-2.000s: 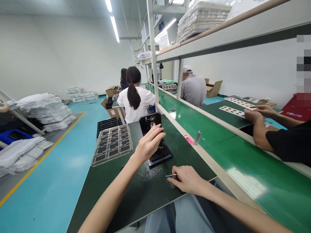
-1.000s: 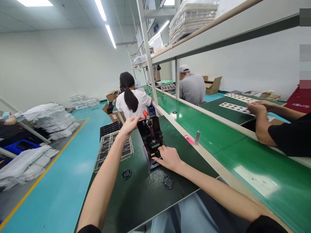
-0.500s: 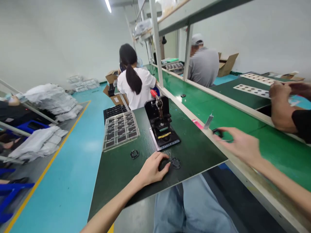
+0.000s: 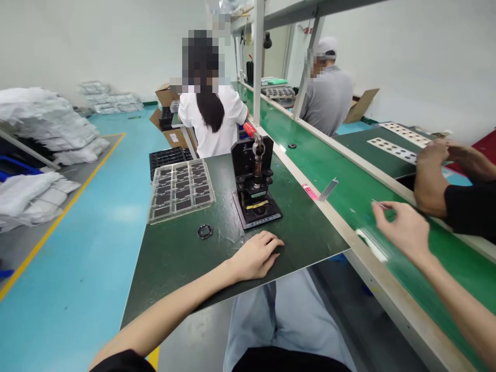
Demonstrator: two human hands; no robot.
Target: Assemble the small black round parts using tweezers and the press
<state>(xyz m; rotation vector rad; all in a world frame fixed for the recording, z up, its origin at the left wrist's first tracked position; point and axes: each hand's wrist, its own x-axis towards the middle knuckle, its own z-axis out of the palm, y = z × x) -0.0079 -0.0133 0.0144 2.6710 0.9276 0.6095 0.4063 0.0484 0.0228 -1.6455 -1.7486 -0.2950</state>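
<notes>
My left hand (image 4: 256, 257) rests on the dark green work board, fingers curled and pressed together. Whatever lies under its palm and fingertips is hidden. Over the green belt, my right hand (image 4: 405, 230) pinches a thin, pale, narrow piece (image 4: 378, 204) between thumb and forefinger; its kind is too small to tell. A black round plastic ring part (image 4: 205, 231) lies on the board to the left of my left hand. Just beyond that hand stands a black toggle-clamp press fixture (image 4: 256, 181) with a red handle and a yellow strip on its base.
A clear compartment tray (image 4: 182, 190) of dark parts sits at the board's left, with a black tray (image 4: 170, 157) behind. The green belt (image 4: 329, 160) carries another black ring (image 4: 292, 145). A co-worker's hands (image 4: 434, 170) are at far right. Two people sit ahead.
My right hand has moved right, farther over the belt, and the black round part it held no longer shows. The black parts at my left hand are now out of sight. The view has shifted.
</notes>
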